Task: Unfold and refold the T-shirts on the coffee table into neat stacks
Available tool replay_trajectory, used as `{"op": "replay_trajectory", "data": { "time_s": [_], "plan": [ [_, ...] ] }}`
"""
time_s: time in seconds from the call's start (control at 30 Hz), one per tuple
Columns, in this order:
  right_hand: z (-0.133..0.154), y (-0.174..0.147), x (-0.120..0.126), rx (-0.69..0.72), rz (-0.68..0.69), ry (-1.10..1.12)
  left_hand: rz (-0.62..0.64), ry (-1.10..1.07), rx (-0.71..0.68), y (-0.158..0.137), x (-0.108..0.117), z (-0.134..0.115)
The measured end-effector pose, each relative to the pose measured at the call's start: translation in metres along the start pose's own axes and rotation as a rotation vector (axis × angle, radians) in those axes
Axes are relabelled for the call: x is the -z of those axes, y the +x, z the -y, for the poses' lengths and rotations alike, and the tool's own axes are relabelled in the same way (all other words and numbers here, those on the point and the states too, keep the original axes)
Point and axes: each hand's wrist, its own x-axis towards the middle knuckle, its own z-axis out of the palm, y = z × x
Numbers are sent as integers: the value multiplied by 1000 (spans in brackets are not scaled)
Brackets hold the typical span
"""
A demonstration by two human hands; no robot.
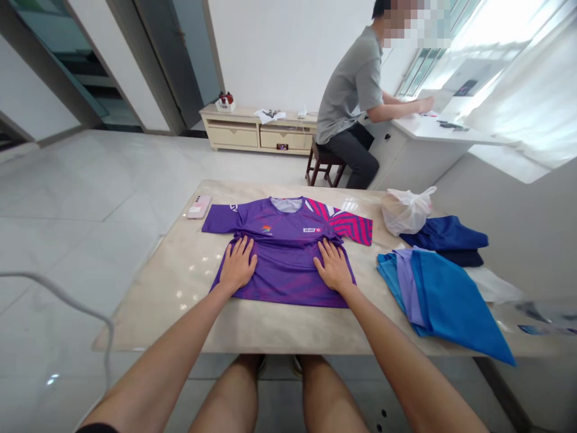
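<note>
A purple sports jersey (283, 273) lies front side up on the marble-look table (162, 294), its collar pointing away from me. One sleeve is plain purple; the other carries a pink striped pattern. My left hand (237, 264) rests flat on the left side of the jersey, fingers spread. On the right side, my right hand (332, 264) presses flat too, with its fingers apart. The fabric is bunched in folds just beyond both hands, across the chest.
Blue and lilac cloths (451, 294) hang over the table's right front edge. Behind them are dark blue garments (451, 234) and a white plastic bag (406, 210). A pink phone (199, 207) lies at the far left. A seated person (356, 90) works at a white desk (433, 129).
</note>
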Motion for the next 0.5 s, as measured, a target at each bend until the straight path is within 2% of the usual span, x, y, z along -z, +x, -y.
{"op": "replay_trajectory", "data": {
  "time_s": [0.13, 0.27, 0.37, 0.43, 0.5],
  "plan": [
    [-12, 51, -6, 1, -15, 5, -14, 5, 13, 42, -9, 3],
    [-17, 73, -14, 17, -56, 19, -28, -9, 12, 56, -15, 4],
    [-14, 57, -19, 24, -105, 43, -74, -33, 28, 38, -16, 2],
    [-7, 31, -20, 13, -104, 59, -117, -60, 62, 13, -14, -2],
    [2, -4, -18, 0, -59, 74, -102, -117, 71, -21, -8, -7]
  ]
}}
